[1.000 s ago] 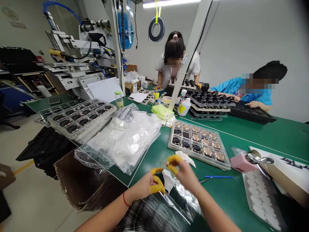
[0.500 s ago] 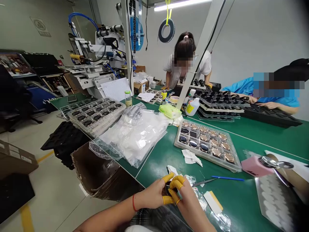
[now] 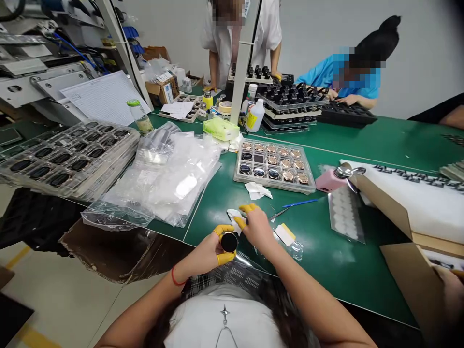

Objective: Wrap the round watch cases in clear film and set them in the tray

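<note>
My left hand grips a round black disc between yellow-cotted thumb and fingertip, its flat face turned up. My right hand, also in yellow finger cots, is a little up and right of the disc, fingers apart. Its fingertips sit at a crumpled white tissue on the green bench mat. Nothing shows held in it.
A clear tray of round parts lies ahead, with a white wipe before it. A blue-handled tool, a pink pump bottle and a sheet of white round pads lie right. Plastic bags and stacked trays lie left.
My hands have drawn apart; the disc stays in my left hand, and my right hand has moved up and right to the tissue. The view has swung down, showing more of my own clothing.
</note>
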`<state>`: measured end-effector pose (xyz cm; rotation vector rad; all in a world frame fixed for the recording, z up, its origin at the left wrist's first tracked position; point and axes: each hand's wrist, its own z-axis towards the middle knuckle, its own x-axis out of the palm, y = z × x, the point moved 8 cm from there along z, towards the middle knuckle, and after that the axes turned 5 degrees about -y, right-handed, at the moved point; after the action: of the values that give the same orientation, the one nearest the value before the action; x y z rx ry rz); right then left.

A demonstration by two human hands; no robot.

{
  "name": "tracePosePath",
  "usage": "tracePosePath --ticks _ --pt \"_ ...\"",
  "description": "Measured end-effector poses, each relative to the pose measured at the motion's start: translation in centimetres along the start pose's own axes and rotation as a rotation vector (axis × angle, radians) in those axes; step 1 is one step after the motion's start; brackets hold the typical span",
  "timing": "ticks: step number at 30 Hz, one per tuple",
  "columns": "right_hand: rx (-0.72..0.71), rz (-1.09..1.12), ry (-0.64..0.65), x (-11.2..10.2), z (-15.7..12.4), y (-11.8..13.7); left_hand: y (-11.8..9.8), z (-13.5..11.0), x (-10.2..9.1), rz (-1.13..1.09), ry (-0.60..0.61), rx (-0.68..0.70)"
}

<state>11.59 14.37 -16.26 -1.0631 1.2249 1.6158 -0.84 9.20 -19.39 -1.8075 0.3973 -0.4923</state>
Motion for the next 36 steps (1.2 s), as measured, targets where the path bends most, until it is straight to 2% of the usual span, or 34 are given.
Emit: tracePosePath --ticks 3,4,6,9,12,13,15,17,20,23,27,33,36 --pt "-0.020 0.059 0.075 1.8 0.2 1.0 0.1 0.0 -0.3 -0.013 -0.020 -0.016" --pt "-0.026 0.106 0.063 1.6 0.3 0.7 0.3 0.1 -0.5 -0.018 -0.032 -0.023" --pt "-0.013 0.236 -0.048 -0.5 0.7 -1.2 0.5 0.2 -0.9 -0.025 -0.054 -0.044" --pt "0.130 0.305 -0.341 -6.9 1.2 -8.1 1.0 0.8 -1.4 -0.017 -0.063 -0.093" --pt "0.374 0.110 -0.589 -14.1 1.2 -17.4 1.2 1.8 -1.8 -0.033 -0.081 -0.099" --pt "0.455 -0.006 -0.626 -16.0 1.2 -20.2 1.3 2.1 -1.9 -0.042 -0.089 -0.094" --pt "0.621 -0.273 -0.586 -18.4 1.4 -25.0 1.5 2.5 -2.0 -0.050 -0.093 -0.087" --pt "0.664 -0.477 -0.465 -18.9 2.4 -27.7 1.6 2.7 -2.0 -0.038 -0.085 -0.078" --pt "0.592 -0.551 -0.358 -17.6 3.7 -28.7 1.7 2.7 -1.7 -0.017 -0.074 -0.062" --pt "0.532 -0.550 -0.326 -16.3 4.2 -28.3 1.5 2.4 -1.5 -0.018 -0.070 -0.053" --pt "0.535 -0.627 -0.299 -15.5 4.1 -29.3 1.3 2.3 -1.3 -0.047 -0.069 -0.031" --pt "0.580 -0.566 -0.323 -15.9 4.8 -31.2 1.6 2.6 -1.5 -0.072 -0.072 -0.022" --pt "0.581 -0.563 -0.326 -16.3 4.7 -29.7 1.1 2.7 -1.5 -0.094 -0.079 -0.019"
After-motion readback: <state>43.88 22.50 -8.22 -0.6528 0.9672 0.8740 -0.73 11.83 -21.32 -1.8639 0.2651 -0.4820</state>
